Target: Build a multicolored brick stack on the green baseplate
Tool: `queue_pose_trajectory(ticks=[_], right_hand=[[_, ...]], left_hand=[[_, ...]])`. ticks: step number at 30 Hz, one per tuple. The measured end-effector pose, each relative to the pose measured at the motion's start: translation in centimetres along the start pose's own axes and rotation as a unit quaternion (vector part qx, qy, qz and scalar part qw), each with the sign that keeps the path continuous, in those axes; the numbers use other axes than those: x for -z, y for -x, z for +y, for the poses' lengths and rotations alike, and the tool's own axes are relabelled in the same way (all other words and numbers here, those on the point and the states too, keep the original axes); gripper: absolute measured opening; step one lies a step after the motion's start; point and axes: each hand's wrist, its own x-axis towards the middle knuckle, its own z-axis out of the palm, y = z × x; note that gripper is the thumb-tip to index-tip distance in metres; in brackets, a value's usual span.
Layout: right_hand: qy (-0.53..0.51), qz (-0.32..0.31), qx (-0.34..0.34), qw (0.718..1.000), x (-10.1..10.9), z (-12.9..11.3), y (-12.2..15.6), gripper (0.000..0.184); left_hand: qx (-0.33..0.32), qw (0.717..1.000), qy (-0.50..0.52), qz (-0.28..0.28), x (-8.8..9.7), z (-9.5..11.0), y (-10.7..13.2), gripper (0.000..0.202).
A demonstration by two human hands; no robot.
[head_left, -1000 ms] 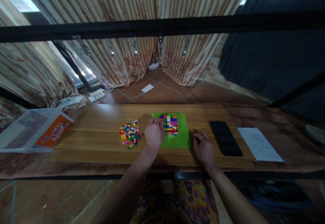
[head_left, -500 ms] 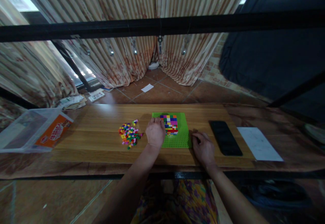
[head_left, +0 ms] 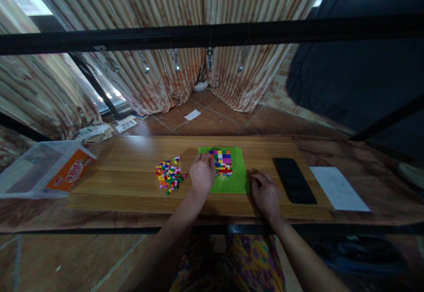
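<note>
A green baseplate (head_left: 236,179) lies on the wooden table (head_left: 126,181) with a block of small coloured bricks (head_left: 222,161) built on its far half. My left hand (head_left: 202,172) rests on the plate's left edge, fingers curled and pinched against the left side of the brick block; whether a brick is in them is hidden. My right hand (head_left: 265,192) lies on the table just right of the plate's near corner, fingers curled loosely. A loose pile of small coloured bricks (head_left: 169,175) sits left of my left hand.
A black phone (head_left: 294,179) lies right of the plate, and a white sheet of paper (head_left: 338,188) beyond it. A clear plastic box with an orange label (head_left: 46,170) sits at the table's left end. A black bar (head_left: 212,36) crosses the view overhead.
</note>
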Motion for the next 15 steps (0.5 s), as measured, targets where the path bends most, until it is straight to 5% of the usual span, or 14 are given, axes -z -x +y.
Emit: queue_pose_trajectory(ticks=[15], right_hand=[[-0.004, 0.007, -0.002, 1.0, -0.04, -0.07, -0.01, 0.027]], left_hand=[[-0.048, 0.999, 0.019, 0.014, -0.22, -0.59, -0.12, 0.02]])
